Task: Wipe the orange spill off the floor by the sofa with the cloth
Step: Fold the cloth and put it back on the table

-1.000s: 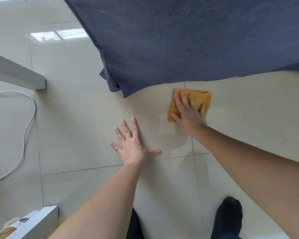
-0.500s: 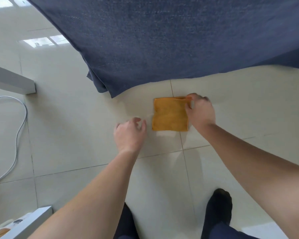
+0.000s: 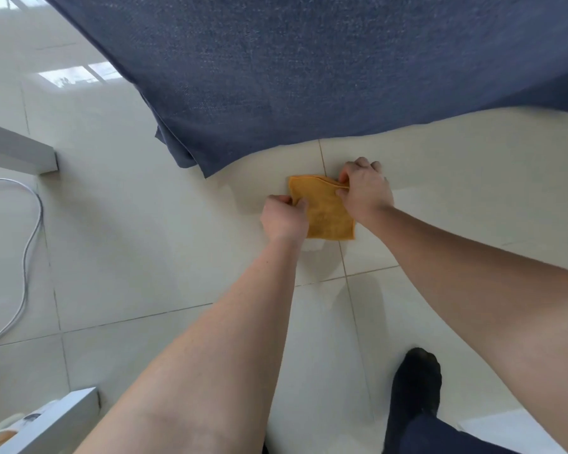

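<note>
- Cloth (image 3: 325,213): orange, folded roughly square, lying on the pale floor (image 3: 138,250) a bit in front of the sofa's hanging cover; both hands on it.
- Nearest to camera: dark sock foot (image 3: 415,381) bottom right on the tiles, dark trouser leg below it.
- Bottom left corner: white board edge (image 3: 56,421), w/ a light slipper (image 3: 12,424) partly showing beside it.
- Both bare forearms reach fwd from the bottom edge to the cloth.
- Left hand (image 3: 284,217): curled, fingers pinching the cloth's left edge, knuckles up.
- Right hand (image 3: 364,188): curled, gripping the cloth's far right corner; top layer looks slightly lifted there.
- Cloth sits across a grout line; faint wet sheen on the tile just below it, nr the left wrist. No clear orange spill visible around it – can't tell if any is under the cloth.
- Left side, mid: white cable (image 3: 30,257) loops over the floor.
- Further left: white bar-shaped furniture leg (image 3: 20,152) ending on the floor.
- Far: sofa (image 3: 309,67) w/ dark blue fabric cover fills the top, its loose corner drooping to the floor just left of the cloth, not touching it.
- Top left: window reflection on the glossy tiles.
</note>
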